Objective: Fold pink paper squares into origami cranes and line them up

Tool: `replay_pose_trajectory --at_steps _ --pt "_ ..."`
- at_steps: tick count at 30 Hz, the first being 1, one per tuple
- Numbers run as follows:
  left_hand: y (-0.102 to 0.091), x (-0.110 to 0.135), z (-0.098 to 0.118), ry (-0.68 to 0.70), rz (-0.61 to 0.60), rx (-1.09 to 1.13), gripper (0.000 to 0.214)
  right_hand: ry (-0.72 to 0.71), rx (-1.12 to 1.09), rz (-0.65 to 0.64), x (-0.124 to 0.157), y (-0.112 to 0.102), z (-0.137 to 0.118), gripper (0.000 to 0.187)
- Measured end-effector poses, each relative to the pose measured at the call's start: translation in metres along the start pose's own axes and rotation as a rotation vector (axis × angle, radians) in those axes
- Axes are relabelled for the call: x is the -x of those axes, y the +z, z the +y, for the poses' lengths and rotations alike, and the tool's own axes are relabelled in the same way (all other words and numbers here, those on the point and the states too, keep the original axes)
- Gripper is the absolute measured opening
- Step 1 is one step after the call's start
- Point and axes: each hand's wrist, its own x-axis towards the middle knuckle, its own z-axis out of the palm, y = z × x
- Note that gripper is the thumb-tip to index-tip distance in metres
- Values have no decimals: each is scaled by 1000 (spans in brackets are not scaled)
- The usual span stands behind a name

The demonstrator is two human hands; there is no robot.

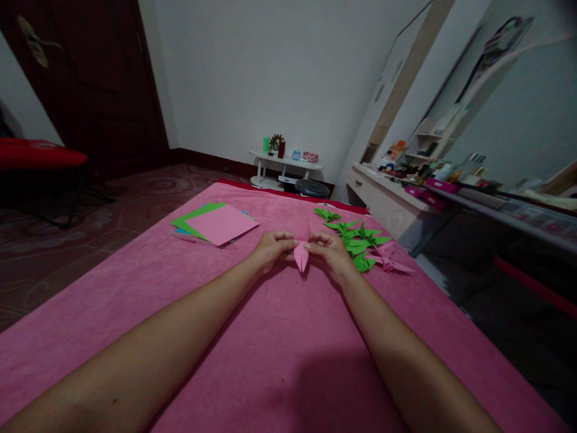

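A small pink folded paper piece (pixel 301 255) sits between my two hands, its pointed end toward me, just above the pink cloth (pixel 279 349). My left hand (pixel 271 249) pinches its left side with fingers closed. The right side is pinched the same way by my right hand (pixel 329 251). Just right of my right hand lie several green folded paper cranes (pixel 356 237) and one pink folded crane (pixel 390 260).
A stack of flat paper sheets (pixel 219 224), pink on top over green and blue, lies at the left back of the cloth. A cluttered dresser (pixel 392 192) stands to the right, a low white shelf (pixel 283 165) by the far wall, a dark door (pixel 90 84) at left.
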Motion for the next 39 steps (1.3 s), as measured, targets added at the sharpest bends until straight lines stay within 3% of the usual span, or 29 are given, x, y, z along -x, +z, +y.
replay_pose_trajectory --at_steps 12,34,39 --pt "-3 -1 -3 57 -97 -51 20 -37 39 -26 -4 -2 7 14" --pt "-7 -1 -2 44 -106 -110 19 -179 260 -34 -1 -2 7 17" --pt "-7 -1 -3 38 -94 -124 15 -277 346 -78 -2 -3 7 15"
